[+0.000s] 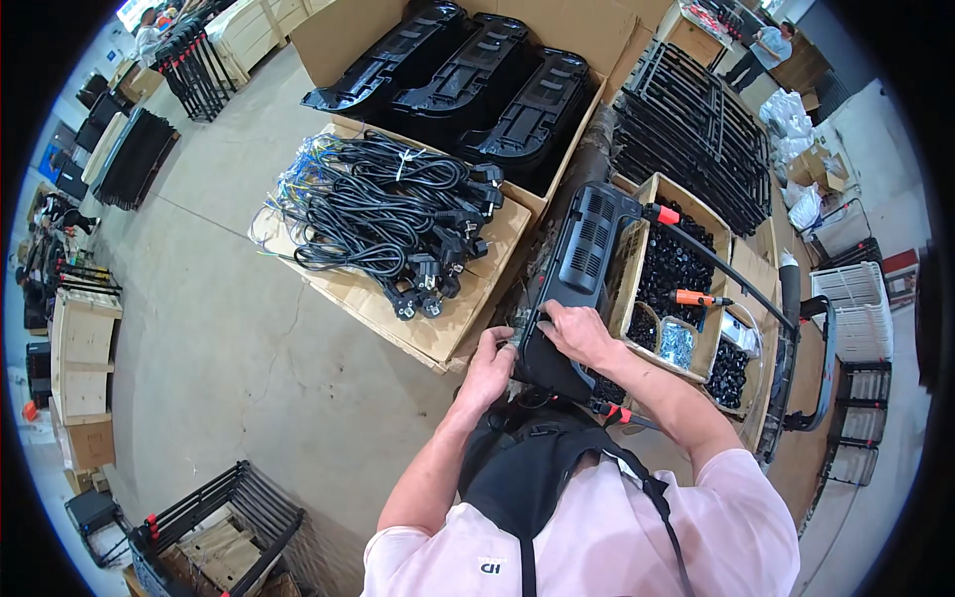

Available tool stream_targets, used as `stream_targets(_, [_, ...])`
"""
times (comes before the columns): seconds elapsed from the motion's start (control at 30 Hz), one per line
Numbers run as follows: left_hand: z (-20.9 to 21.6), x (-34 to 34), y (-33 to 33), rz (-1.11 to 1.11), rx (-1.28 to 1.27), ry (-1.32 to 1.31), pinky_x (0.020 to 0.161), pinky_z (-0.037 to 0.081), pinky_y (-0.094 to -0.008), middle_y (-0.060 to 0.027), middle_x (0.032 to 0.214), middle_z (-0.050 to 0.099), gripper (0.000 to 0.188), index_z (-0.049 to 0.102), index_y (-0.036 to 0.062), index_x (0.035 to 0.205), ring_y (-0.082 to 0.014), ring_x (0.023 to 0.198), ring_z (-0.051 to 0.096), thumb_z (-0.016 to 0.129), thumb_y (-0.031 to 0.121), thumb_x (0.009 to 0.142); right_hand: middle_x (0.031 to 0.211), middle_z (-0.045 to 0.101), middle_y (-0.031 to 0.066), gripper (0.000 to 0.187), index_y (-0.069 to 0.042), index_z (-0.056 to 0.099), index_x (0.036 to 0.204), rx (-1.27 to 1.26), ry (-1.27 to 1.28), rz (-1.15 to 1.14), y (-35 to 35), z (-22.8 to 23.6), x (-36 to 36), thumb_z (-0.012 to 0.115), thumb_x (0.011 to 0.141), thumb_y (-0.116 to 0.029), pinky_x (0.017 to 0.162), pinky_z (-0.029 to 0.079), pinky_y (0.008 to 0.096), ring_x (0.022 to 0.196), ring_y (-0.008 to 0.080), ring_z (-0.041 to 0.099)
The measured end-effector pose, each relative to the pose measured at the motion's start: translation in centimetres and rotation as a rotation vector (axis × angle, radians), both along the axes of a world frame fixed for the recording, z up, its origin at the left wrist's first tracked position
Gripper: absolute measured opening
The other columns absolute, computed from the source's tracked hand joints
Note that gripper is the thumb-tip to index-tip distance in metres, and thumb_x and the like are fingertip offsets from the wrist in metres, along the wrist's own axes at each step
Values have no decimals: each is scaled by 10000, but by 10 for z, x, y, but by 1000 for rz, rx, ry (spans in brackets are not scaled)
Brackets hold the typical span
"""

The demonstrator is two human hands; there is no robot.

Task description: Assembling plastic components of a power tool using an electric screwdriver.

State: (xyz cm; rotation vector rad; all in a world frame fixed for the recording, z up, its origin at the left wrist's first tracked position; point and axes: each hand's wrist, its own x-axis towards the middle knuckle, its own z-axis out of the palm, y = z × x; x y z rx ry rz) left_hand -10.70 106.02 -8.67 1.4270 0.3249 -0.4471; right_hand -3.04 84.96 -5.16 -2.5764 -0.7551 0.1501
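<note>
A long black plastic housing (567, 308) with slotted vents lies in front of me, its near end close to my body. At its left edge, the bent fingers of my left hand (490, 366) are drawn together; what they pinch, if anything, is too small to make out. My right hand (579, 331) is closed on that same edge a little farther along, thumb and fingertips against the plastic. Beside the housing runs a black tube frame (741, 269) with red end pieces. An orange and black screwdriver (700, 298) lies on the parts bin to the right.
Wooden bins (625, 291) hold black small parts and a tub of silvery screws (676, 344). Bundled black power cables (398, 209) cover a carton at left. Behind it, a large carton (333, 50) holds black moulded covers (527, 104). Black frames (691, 129) are stacked far right; a person (771, 50) stands beyond.
</note>
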Motion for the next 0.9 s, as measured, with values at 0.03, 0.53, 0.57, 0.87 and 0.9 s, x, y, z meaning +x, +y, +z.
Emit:
stream_targets(0.03, [-5, 1, 0, 0, -3, -1, 745, 502, -332, -75, 970, 644, 339, 543, 29, 1359, -145, 805, 583, 535, 148, 1042, 745, 697, 255, 254, 2, 575, 1055, 22, -1, -17, 2, 1, -1, 709, 947, -184, 678, 571, 549, 759, 460, 711])
stream_targets(0.53, [6, 40, -24, -137, -270, -75, 693, 547, -259, -67, 1034, 719, 412, 542, -29, 1409, -105, 806, 665, 660, 131, 1048, 1055, 699, 199, 266, -28, 550, 1255, 327, 405, -218, -24, 45, 20, 580, 1032, -168, 935, 538, 435, 1062, 367, 706])
stream_targets(0.57, [7, 43, -28, -151, -269, -75, 693, 547, -259, -67, 1034, 719, 412, 542, -29, 1409, -105, 806, 665, 660, 131, 1048, 1120, 697, 216, 290, -33, 513, 1287, 302, 408, -197, -23, 45, 22, 571, 1037, -168, 965, 525, 446, 1091, 381, 699])
stream_targets(0.87, [19, 73, -48, -251, -293, -17, 784, 595, -280, -98, 1161, 755, 342, 626, 2, 1380, -148, 952, 732, 608, 175, 1085, 1067, 718, 198, 284, -19, 521, 1245, 367, 453, -283, -39, 48, 30, 611, 1008, -145, 909, 521, 444, 1014, 323, 703])
stream_targets(0.9, [22, 76, -50, -252, -303, -6, 785, 596, -280, -97, 1156, 758, 349, 622, 4, 1388, -148, 955, 734, 599, 188, 1092, 1052, 717, 193, 285, -16, 520, 1241, 386, 470, -296, -42, 49, 32, 614, 1005, -144, 902, 520, 433, 986, 308, 699])
